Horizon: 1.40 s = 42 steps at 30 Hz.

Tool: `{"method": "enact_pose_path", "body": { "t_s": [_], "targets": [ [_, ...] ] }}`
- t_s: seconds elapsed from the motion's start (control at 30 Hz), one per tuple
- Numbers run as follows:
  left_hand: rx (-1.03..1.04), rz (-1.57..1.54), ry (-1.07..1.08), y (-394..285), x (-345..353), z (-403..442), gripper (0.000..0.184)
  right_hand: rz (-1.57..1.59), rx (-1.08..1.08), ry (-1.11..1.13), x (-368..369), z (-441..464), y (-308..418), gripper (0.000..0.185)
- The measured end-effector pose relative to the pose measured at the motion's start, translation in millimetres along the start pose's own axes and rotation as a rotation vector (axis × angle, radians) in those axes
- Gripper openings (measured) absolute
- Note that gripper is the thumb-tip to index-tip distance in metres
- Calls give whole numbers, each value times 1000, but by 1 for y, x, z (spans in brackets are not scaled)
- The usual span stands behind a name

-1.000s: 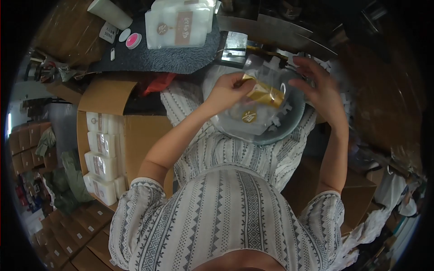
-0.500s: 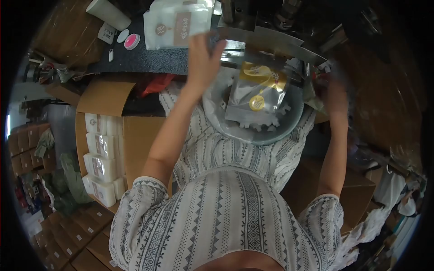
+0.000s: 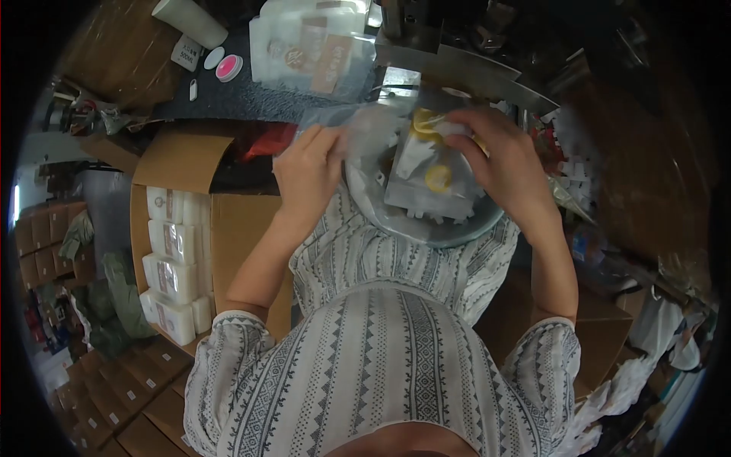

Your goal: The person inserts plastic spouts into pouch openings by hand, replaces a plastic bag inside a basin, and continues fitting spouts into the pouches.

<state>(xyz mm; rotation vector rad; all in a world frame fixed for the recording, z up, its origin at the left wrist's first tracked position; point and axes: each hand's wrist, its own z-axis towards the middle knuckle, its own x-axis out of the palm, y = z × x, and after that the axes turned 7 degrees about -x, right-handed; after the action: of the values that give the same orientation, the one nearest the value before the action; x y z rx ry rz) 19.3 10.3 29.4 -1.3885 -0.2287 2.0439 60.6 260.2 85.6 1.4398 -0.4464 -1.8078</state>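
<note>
My left hand [image 3: 307, 175] is closed on the edge of a clear plastic bag [image 3: 329, 116], which is partly blurred. My right hand [image 3: 506, 164] is over a silver and yellow pouch [image 3: 432, 177], its thumb and fingers pinched together. What lies between those fingertips is blurred. The pouch rests on a round basin [image 3: 457, 238] on my lap. White plastic scraps [image 3: 417, 216] show below the pouch's lower edge. Past my left hand, a stack of clear printed bags [image 3: 285, 57] lies on the dark cloth.
An open carton [image 3: 247, 255] on the left holds packs of printed bags [image 3: 169, 279]. A paper cup [image 3: 190, 23] and a pink round tin [image 3: 228, 68] are at the back left. The metal edge of a machine [image 3: 487, 72] runs behind the basin.
My left hand has come down from the bag stack toward me, bringing a clear bag. My right hand has moved left from the far right side to over the pouch.
</note>
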Motion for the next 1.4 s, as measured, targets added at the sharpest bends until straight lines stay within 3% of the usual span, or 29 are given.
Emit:
{"method": "enact_pose_path", "body": {
  "t_s": [0.07,0.13,0.2,0.23,0.3,0.37,0.4,0.43,0.47,0.5,0.53,0.57,0.63,0.7,0.77,0.8,0.83,0.9,0.93,1.0,1.3,1.4],
  "targets": [
    [33,-60,84,-11,-4,-1,5,-97,-200,-13,9,5,0,21],
    [64,-125,172,-18,4,-3,5,-13,-183,30,11,5,-4,21],
    [80,-362,393,-22,24,-7,7,70,-169,75,9,4,-11,20],
    [79,-366,393,-26,33,-5,7,72,-67,35,6,3,-17,21],
    [-375,-675,760,-33,53,4,13,69,38,-5,-4,-2,-24,21],
    [-446,-729,793,-41,65,27,17,-127,98,-115,-16,-8,-26,22],
    [-518,-778,829,-42,71,37,22,-128,101,-112,-21,-14,-29,22],
    [-519,-780,831,-42,80,42,22,-306,205,-59,-27,-20,-32,22],
    [-655,-940,843,-41,88,46,21,-486,309,-7,-33,-25,-37,22],
    [-791,-1099,849,-41,92,48,20,-488,311,-7,-38,-27,-49,22],
    [-790,-1098,851,-44,89,48,20,-686,255,-80,-40,-27,-70,21],
    [-812,-1116,839,-48,83,46,22,-880,196,-152,-40,-27,-93,21],
    [-836,-1129,828,-41,80,42,25,-984,82,-99,-34,-36,-160,22],
    [-339,-555,365,1,82,56,38,-1098,-53,-65,-36,-27,-165,24],
    [115,-126,-131,49,64,78,44,-818,336,-122,-32,-28,-126,22],
    [91,136,-104,68,65,73,47,-816,340,-121,-33,-33,-130,22],
    [94,137,-109,68,66,60,47,-764,313,-104,-39,-35,-137,24],
    [290,336,-62,65,62,31,44,-709,287,-95,-42,-34,-143,26],
    [297,335,-59,68,58,31,44,-627,270,-98,-43,-33,-143,25],
    [81,248,109,76,47,27,35,-549,262,-88,-44,-40,-141,25],
    [-15,-11,-31,39,12,8,9,-501,370,-119,-55,-44,-92,18],
    [-36,-37,8,9,8,0,8,-224,462,-226,-44,-29,-36,17]
  ]
}}
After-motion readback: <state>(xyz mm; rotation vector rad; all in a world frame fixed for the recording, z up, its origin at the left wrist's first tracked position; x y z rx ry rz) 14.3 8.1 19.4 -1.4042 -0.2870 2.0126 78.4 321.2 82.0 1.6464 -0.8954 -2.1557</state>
